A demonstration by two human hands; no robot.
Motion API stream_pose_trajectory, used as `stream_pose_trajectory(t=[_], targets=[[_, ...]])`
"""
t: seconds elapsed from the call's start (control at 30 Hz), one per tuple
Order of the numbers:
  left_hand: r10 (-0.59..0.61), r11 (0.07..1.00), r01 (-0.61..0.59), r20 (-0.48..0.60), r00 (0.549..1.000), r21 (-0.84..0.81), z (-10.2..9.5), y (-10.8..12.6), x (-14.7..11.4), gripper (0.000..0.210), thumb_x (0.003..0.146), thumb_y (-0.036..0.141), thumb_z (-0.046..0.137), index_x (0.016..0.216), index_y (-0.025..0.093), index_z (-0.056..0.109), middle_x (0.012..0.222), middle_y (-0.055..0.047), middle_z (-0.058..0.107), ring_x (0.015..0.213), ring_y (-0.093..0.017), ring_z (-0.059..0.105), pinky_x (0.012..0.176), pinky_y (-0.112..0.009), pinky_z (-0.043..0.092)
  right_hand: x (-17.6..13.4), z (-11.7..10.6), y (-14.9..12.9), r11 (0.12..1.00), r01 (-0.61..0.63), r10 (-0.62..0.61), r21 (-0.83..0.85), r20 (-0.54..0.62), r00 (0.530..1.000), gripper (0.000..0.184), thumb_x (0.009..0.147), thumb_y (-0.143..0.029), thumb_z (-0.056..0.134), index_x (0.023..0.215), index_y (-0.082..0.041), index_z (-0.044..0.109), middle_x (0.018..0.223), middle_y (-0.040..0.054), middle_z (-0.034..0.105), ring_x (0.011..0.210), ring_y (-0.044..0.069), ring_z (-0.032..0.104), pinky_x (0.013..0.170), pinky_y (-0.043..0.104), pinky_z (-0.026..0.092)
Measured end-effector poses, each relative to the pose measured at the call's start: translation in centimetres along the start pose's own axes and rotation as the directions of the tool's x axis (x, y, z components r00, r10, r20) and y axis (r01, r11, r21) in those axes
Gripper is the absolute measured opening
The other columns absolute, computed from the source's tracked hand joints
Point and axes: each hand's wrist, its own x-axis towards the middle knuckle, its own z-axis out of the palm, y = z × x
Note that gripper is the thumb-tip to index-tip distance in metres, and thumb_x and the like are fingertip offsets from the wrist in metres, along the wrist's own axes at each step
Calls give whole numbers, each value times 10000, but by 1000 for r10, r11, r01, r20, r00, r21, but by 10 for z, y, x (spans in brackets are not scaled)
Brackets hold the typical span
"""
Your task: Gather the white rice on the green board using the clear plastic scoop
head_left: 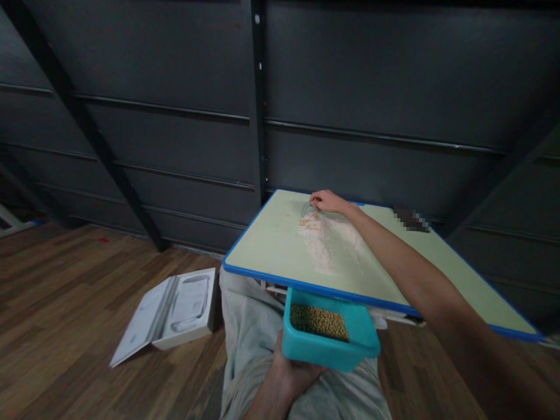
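My left hand (286,373) is wrapped under a turquoise plastic container (361,332), below the table's near edge. Small round greenish-tan seeds (324,322) lie inside it, mostly in the left part. Out over the far side of the table, my right hand (324,201) has its fingers closed on the rim of a clear, rounded piece (307,209), perhaps a lid or shallow dish. Pale pinkish-white powder (319,248) spreads from there toward me in a streak. Orange-yellow bits (308,220) lie at the powder's far end, close to the clear piece.
The light green tabletop (262,245) has a blue rim and stands over my legs. A dark, pixelated object (410,219) lies at its far right. An open white box (190,309) sits on the wooden floor to the left. A dark panelled wall (196,140) rises behind.
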Motion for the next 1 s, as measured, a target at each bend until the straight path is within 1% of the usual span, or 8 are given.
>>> stream_pose_trajectory(t=[0.13,0.3,0.43,0.57,0.7,0.83,1.0], targets=[[17,1000,-17,12,1000,-6,-1,-1,-1,496,964,379,497,1416,210,611,1192,-97,798,1181,-312,689,1114,-526,427,-5,-3,3,1000,3,-2,-20,21,1000,232,880,-153,543,950,-148,764,934,98,758,810,201,624,778,298,440],[34,999,-35,26,999,26,12,-2,-3,461,975,367,483,1381,220,645,1174,-87,805,1162,-308,701,1120,-528,424,-13,-11,3,999,-1,4,-43,62,998,236,905,-150,539,989,-134,759,1033,125,766,872,208,647,798,288,449],[39,998,-41,40,998,49,20,-2,-3,439,986,341,461,1357,223,664,1173,-78,806,1127,-289,718,1136,-519,419,-20,-17,2,998,-14,19,-57,90,996,242,912,-173,548,1009,-128,765,1063,139,769,903,222,661,802,294,452],[42,998,-44,39,998,52,14,-1,-3,430,984,353,459,1328,229,686,1151,-74,813,1127,-289,719,1145,-530,413,-27,-21,3,998,-18,24,-60,110,994,244,904,-174,553,1005,-139,771,1076,129,774,906,222,666,805,289,453],[37,998,-38,40,999,42,7,0,-2,445,979,351,461,1360,239,662,1160,-77,810,1132,-297,716,1151,-559,402,-34,-26,6,998,20,-13,-62,118,993,248,906,-179,543,1008,-133,765,1059,132,771,906,228,659,798,293,450],[33,999,-35,65,997,29,7,1,-1,461,984,324,448,1404,247,622,1171,-86,806,1157,-294,704,1148,-563,400,-40,-30,8,998,41,-36,-48,110,993,232,914,-195,542,991,-150,756,1006,118,767,870,225,651,784,300,448],[35,999,-37,75,997,31,7,2,-2,460,992,328,448,1415,247,613,1195,-92,797,1174,-297,695,1146,-554,399,-48,-33,10,998,57,-54,-22,94,994,215,923,-205,540,966,-162,746,981,108,761,846,216,640,770,300,444]])
